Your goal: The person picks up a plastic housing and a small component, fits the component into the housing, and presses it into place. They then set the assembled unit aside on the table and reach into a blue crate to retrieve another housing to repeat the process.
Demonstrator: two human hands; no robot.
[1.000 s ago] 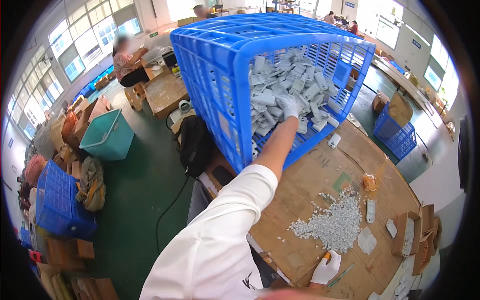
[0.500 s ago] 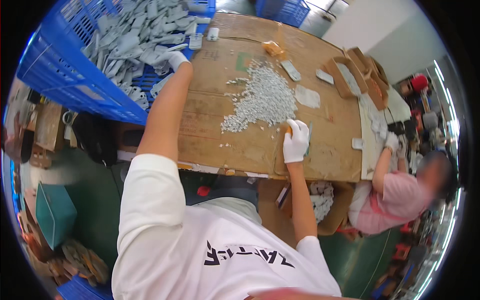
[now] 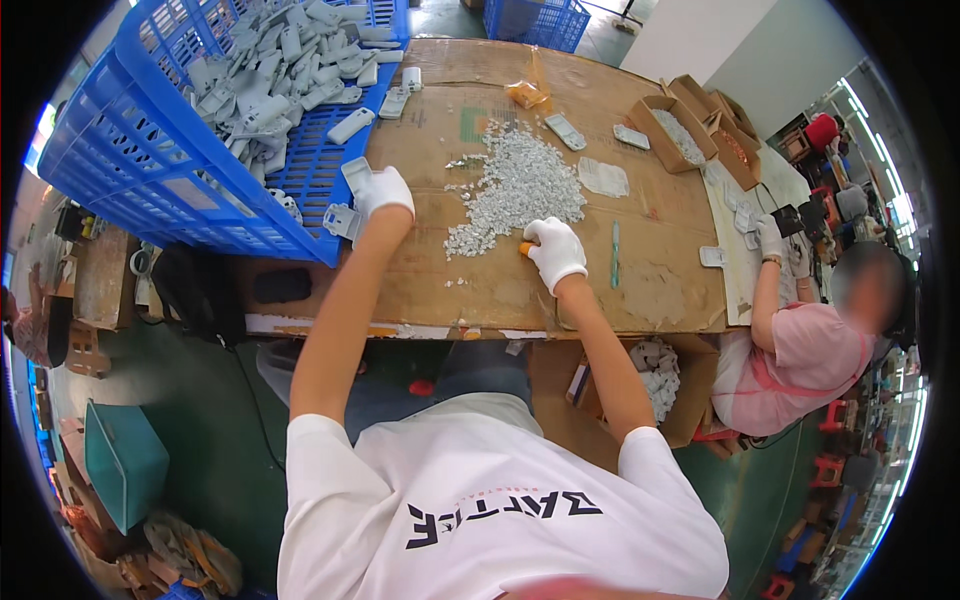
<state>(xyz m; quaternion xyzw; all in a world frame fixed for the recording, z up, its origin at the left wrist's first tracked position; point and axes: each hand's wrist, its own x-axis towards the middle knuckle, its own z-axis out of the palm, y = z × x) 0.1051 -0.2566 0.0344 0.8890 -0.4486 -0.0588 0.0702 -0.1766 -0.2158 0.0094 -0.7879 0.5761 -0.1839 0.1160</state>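
Observation:
My left hand (image 3: 386,192), in a white glove, is closed on a light grey plastic housing (image 3: 357,176) at the right edge of the blue crate (image 3: 190,195). Another grey housing (image 3: 342,221) lies just below it at the crate's corner. My right hand (image 3: 556,254), also gloved, has its fingers curled beside the lower right of a spread pile of small silvery-white parts (image 3: 525,185). An orange tip (image 3: 526,248) shows at these fingers; whether it is a finger cover or something held, I cannot tell. A green pen-like tool (image 3: 615,255) lies right of that hand.
Many grey housings (image 3: 270,85) fill the crate. On the cardboard-covered table (image 3: 420,290) lie an orange bag (image 3: 528,95), loose housings (image 3: 566,131) and a clear plastic piece (image 3: 603,178). Small cardboard boxes (image 3: 680,135) stand at the right, where a gloved co-worker (image 3: 790,360) sits.
My left hand has come out of the crate, toward me and right, with a grey housing. My right hand has moved left, off the green tool toward the small parts.

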